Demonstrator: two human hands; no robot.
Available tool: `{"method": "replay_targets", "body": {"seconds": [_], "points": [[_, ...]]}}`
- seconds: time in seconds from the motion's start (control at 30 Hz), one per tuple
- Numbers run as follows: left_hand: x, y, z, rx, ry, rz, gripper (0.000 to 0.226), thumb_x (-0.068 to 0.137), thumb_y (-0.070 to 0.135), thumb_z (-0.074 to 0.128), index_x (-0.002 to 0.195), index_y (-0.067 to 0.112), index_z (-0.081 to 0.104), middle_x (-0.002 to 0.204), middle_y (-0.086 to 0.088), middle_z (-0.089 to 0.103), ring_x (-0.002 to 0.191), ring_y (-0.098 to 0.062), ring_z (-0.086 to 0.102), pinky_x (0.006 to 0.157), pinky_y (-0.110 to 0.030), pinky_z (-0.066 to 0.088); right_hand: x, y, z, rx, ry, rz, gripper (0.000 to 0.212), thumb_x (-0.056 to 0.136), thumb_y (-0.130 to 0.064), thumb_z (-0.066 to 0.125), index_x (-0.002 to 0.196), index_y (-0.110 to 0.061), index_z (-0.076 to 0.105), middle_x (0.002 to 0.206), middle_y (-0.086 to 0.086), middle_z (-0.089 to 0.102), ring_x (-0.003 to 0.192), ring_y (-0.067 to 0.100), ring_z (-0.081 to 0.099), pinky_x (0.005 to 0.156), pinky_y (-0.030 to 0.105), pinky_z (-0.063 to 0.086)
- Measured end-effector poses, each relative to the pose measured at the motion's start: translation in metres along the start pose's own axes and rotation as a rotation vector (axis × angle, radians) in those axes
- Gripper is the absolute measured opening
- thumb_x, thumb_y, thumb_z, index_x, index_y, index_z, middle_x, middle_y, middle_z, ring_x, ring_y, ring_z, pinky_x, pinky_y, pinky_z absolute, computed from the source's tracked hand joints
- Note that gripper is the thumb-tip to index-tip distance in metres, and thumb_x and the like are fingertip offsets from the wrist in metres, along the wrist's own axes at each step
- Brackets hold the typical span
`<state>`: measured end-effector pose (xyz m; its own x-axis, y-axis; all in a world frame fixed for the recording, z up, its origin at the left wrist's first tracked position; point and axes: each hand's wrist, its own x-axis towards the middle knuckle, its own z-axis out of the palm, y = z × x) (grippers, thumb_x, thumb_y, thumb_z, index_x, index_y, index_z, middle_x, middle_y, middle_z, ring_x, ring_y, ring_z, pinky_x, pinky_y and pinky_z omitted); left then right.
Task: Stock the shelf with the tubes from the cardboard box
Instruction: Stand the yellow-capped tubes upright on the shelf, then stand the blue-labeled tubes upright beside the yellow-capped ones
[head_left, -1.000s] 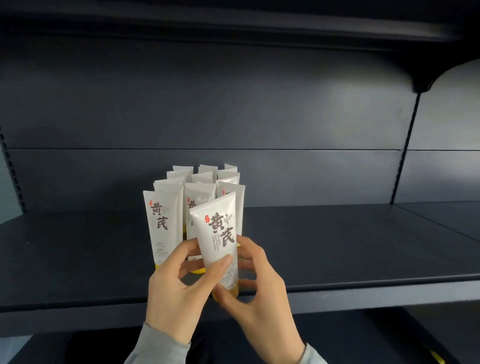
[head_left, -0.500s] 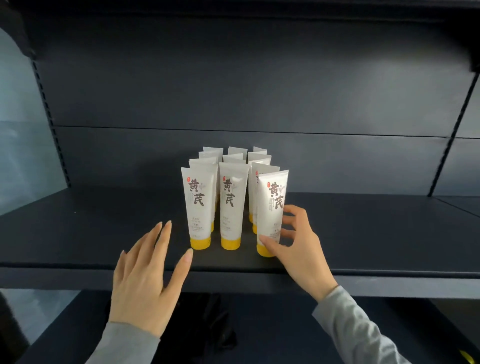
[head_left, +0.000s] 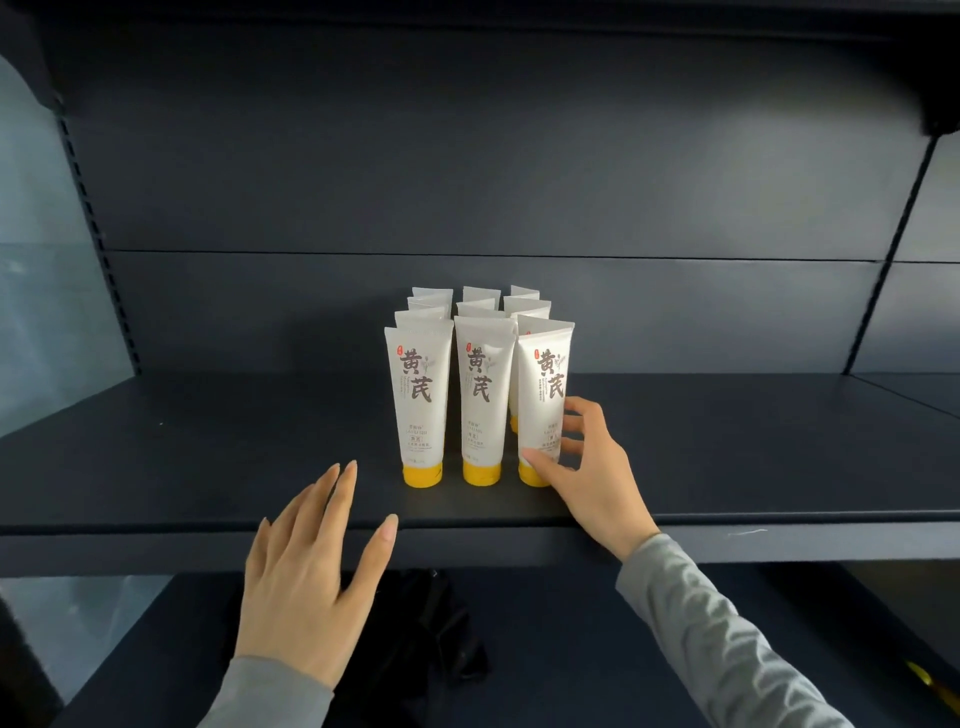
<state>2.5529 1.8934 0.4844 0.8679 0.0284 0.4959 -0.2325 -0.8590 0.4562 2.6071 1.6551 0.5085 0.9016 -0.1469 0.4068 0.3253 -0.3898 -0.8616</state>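
Gripping: the front-right tube (head_left: 544, 395) is pinched just above its yellow cap by the right hand (head_left: 597, 473); the thumb (head_left: 537, 461) is set on the front face and the fingers (head_left: 577, 420) are curled against the right side.
Tube position: stood cap-down on the shelf (head_left: 208, 447) near the front edge, just beside the front-middle tube (head_left: 480, 400), top leaned slightly right.
Right hand pose: reached in from the lower right, grey sleeve (head_left: 727, 634) seen at the wrist.
Free hand: nothing is held by the left hand (head_left: 306, 566); fingers are straight and spread, back up, fingertips over the shelf's front edge, apart from the front-left tube (head_left: 418, 400).
Shelf contents: white tubes are stood cap-down in 3 columns, 3 in the front row; rows behind are mostly hidden, so the count cannot be told.
Lower shelf (head_left: 571, 649): a black object (head_left: 436, 639) is seen; its kind cannot be told.
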Motion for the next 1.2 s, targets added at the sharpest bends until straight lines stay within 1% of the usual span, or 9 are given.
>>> {"method": "replay_targets", "body": {"seconds": [0.13, 0.3, 0.43, 0.5, 0.6, 0.73, 1.0, 1.07, 1.2], "points": [[0.002, -0.001, -0.001, -0.007, -0.039, 0.035, 0.085, 0.073, 0.072, 0.007, 0.145, 0.03, 0.021, 0.151, 0.006, 0.028, 0.14, -0.016, 0.024, 0.115, -0.041, 0.015, -0.005, 0.001, -0.005, -0.043, 0.053, 0.01, 0.055, 0.083, -0.02, 0.071, 0.127, -0.028, 0.039, 0.107, -0.018, 0.053, 0.099, 0.0, 0.056, 0.069, 0.004, 0.045], [0.004, 0.004, 0.004, -0.045, -0.099, 0.073, 0.072, 0.083, 0.065, 0.017, 0.146, 0.032, 0.014, 0.154, 0.008, 0.021, 0.142, -0.013, 0.016, 0.117, -0.039, 0.008, -0.035, 0.01, -0.04, -0.305, 0.234, 0.0, 0.043, 0.09, -0.035, 0.059, 0.13, -0.026, 0.043, 0.126, -0.012, 0.05, 0.118, 0.007, 0.047, 0.094, 0.028, 0.043], [0.002, 0.023, 0.016, -0.079, -0.149, 0.145, 0.075, 0.08, 0.062, 0.016, 0.147, 0.029, 0.015, 0.154, 0.007, 0.021, 0.142, -0.014, 0.015, 0.118, -0.04, 0.006, -0.074, 0.016, -0.083, -0.621, 0.314, -0.012, 0.048, 0.093, -0.044, 0.046, 0.137, -0.026, 0.04, 0.139, -0.012, 0.042, 0.125, 0.009, 0.041, 0.086, 0.023, 0.04], [-0.001, 0.036, 0.025, -0.089, -0.163, 0.192, 0.07, 0.087, 0.067, 0.016, 0.147, 0.03, 0.015, 0.154, 0.007, 0.021, 0.142, -0.013, 0.015, 0.118, -0.041, 0.006, -0.093, 0.016, -0.104, -0.736, 0.343, 0.007, 0.053, 0.093, -0.046, 0.044, 0.141, -0.024, 0.038, 0.144, -0.008, 0.04, 0.133, 0.012, 0.034, 0.094, 0.025, 0.04], [-0.008, 0.059, 0.036, -0.104, -0.182, 0.255, 0.081, 0.077, 0.072, 0.005, 0.147, 0.03, 0.013, 0.154, 0.008, 0.019, 0.143, -0.011, 0.013, 0.118, -0.04, 0.005, -0.124, 0.02, -0.132, -0.873, 0.313, 0.142, 0.065, 0.09, -0.055, 0.034, 0.147, -0.026, 0.025, 0.153, -0.005, 0.028, 0.142, 0.015, 0.023, 0.113, 0.038, 0.028], [-0.026, 0.098, 0.055, -0.13, -0.212, 0.361, 0.091, 0.068, 0.079, -0.014, 0.144, 0.033, 0.008, 0.155, 0.008, 0.016, 0.143, -0.01, 0.011, 0.117, -0.04, 0.005, -0.166, 0.037, -0.171, -0.988, 0.269, 0.354, 0.077, 0.084, -0.065, 0.021, 0.151, -0.029, 0.008, 0.159, -0.007, 0.009, 0.147, 0.014, 0.004, 0.119, 0.043, 0.01], [-0.076, 0.184, 0.111, -0.125, -0.365, 0.485, 0.1, 0.059, 0.079, -0.028, 0.144, 0.035, 0.001, 0.156, 0.011, 0.009, 0.144, -0.009, 0.005, 0.116, -0.036, 0.001, -0.243, 0.059, -0.256, -1.025, 0.359, 0.53, 0.078, 0.082, -0.066, 0.022, 0.151, -0.032, 0.01, 0.159, -0.008, 0.011, 0.147, 0.015, 0.007, 0.118, 0.046, 0.012], [-0.09, 0.199, 0.126, -0.109, -0.415, 0.475, 0.106, 0.058, 0.081, -0.026, 0.146, 0.032, 0.006, 0.156, 0.009, 0.01, 0.144, -0.012, 0.007, 0.116, -0.038, 0.003, -0.264, 0.066, -0.274, -1.033, 0.356, 0.581, 0.074, 0.086, -0.064, 0.026, 0.151, -0.031, 0.013, 0.159, -0.007, 0.013, 0.147, 0.015, 0.008, 0.117, 0.048, 0.013], [-0.12, 0.22, 0.155, -0.141, -0.546, 0.427, 0.083, 0.075, 0.071, 0.004, 0.147, 0.031, 0.01, 0.156, 0.009, 0.011, 0.144, -0.012, 0.007, 0.117, -0.04, 0.005, -0.308, 0.087, -0.302, -0.997, 0.346, 0.688, 0.067, 0.092, -0.057, 0.034, 0.15, -0.03, 0.015, 0.158, -0.006, 0.017, 0.146, 0.015, 0.013, 0.117, 0.048, 0.014]]}}
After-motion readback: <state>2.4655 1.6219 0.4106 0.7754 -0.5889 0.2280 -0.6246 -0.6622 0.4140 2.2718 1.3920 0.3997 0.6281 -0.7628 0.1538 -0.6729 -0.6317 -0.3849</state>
